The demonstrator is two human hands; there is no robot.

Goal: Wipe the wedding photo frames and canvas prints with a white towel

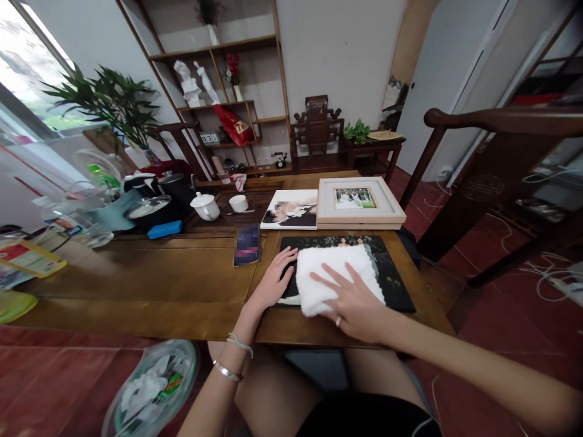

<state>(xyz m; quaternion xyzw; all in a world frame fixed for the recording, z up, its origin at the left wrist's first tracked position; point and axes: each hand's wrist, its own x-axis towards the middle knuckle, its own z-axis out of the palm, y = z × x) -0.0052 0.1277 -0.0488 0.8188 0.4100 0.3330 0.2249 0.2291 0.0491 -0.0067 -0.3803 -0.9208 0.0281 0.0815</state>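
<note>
A folded white towel (314,273) lies on a large dark photo print (396,279) near the table's front edge. My right hand (353,300) rests flat on the towel with its fingers spread. At the photo's left side, my left hand (277,276) lies with fingers stretched out, touching the photo's edge beside the towel. The towel hides much of the photo's middle; two small figures show above it.
Behind the photo stand a framed picture (359,212) and a white photo panel (291,212). A phone (246,245) lies to the left. Farther left are a white teapot (204,207), a white cup (238,203) and a blue block (164,229). A waste bin (189,364) stands below.
</note>
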